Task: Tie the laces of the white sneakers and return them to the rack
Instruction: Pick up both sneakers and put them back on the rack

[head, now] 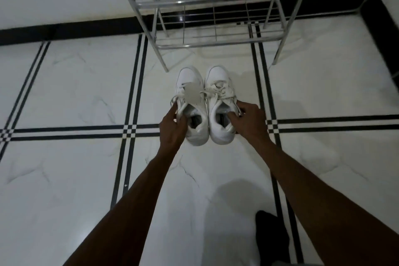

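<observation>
White marble-look floor tiles [86,84] crossed by thin black double lines are filling the head view, with a black skirting band [64,30] running along the base of a white wall.

From the head camera, two bare forearms are reaching forward and down. The left hand [173,128] is closing around the outer side of the left white leather sneaker [191,106], its thumb lying over the collar edge and its fingers wrapping the outside wall, so the shoe is sitting just inward of the palm. Loose white laces [176,97] are trailing just beyond that hand's fingertips, and the pale tongue is standing up further ahead of it.

The right hand [248,120] is gripping the right white leather sneaker [220,106] in mirror fashion: the thumb is dipping into the shoe's opening while the fingers are curling round the outer side, so this shoe is lying just inward of that palm. Its laces [218,90] are lying crossed and slack ahead of the knuckles.

Both sneakers are standing side by side, touching, toes pointing away from the hands. Beyond the toes, well ahead of both hands, a chrome tubular shoe rack with wire-grid shelves [216,4] is standing against the wall.
</observation>
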The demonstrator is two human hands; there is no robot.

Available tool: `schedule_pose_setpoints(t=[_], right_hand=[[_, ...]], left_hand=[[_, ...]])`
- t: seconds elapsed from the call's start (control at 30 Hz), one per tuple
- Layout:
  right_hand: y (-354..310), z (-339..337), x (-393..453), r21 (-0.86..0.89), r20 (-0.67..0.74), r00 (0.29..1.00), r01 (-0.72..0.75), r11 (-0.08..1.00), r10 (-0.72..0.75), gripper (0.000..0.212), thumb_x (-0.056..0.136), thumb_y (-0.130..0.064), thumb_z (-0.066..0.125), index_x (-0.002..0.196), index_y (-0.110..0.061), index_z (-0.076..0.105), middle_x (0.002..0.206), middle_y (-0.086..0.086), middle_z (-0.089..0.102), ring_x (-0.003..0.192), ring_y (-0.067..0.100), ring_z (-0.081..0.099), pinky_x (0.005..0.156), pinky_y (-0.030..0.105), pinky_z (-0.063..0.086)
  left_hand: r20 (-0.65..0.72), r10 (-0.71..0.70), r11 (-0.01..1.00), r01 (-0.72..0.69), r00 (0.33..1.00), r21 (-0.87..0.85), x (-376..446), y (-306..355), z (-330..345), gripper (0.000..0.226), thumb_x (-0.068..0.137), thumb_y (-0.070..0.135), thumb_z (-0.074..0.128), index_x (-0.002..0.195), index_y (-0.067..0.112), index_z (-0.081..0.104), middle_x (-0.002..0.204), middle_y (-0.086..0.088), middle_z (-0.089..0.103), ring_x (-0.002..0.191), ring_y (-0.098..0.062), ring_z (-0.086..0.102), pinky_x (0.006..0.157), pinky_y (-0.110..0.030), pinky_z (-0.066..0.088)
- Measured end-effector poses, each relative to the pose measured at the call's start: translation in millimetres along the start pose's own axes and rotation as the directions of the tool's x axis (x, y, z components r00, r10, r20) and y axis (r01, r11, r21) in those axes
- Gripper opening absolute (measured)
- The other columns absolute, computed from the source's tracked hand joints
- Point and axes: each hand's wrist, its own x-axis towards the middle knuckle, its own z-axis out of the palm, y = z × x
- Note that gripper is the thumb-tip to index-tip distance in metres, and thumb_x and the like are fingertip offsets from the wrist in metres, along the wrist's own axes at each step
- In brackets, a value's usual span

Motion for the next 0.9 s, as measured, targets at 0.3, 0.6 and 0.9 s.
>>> schedule_pose_setpoints(t=[0.3,0.6,0.9], right_hand=[[-149.6,-148.1,10.8,0.076,-0.059,0.998,-0.011,0.997,0.015,0.03,0.085,-0.011,0.07,0.114,-0.004,0.073,0.09,0.02,0.077,0.078,0.034,0.073,0.072,0.043,0.06],[-250.8,-245.5,83.1,0.029,-0.003,0.999,0.048,0.998,-0.048,0.037,0.085,-0.019,0.07,0.122,-0.012,0.071,0.094,0.011,0.078,0.083,0.026,0.071,0.076,0.037,0.058],[-272.7,-219.2,187.6,0.024,0.011,1.0,0.016,1.0,-0.016,0.022,0.087,-0.02,0.066,0.107,-0.014,0.073,0.067,-0.007,0.065,0.061,0.01,0.061,0.057,0.03,0.05]], left_hand=[[0.009,-0.008,1.0,0.008,1.0,-0.019,-41.0,192.5,-70.7,0.054,0.098,0.032,0.053,0.151,0.031,0.046,0.114,-0.005,0.074,0.086,-0.01,0.07,0.082,-0.035,0.06],[-0.009,-0.015,1.0,0.015,1.0,-0.007,-16.0,333.2,-107.6,0.057,0.095,0.026,0.055,0.151,0.031,0.047,0.119,-0.005,0.073,0.096,-0.017,0.071,0.088,-0.037,0.06],[0.018,-0.023,0.999,0.023,1.0,0.037,94.6,365.5,-104.6,0.056,0.098,0.021,0.057,0.152,0.029,0.046,0.1,-0.007,0.074,0.072,-0.006,0.064,0.069,-0.033,0.056]])
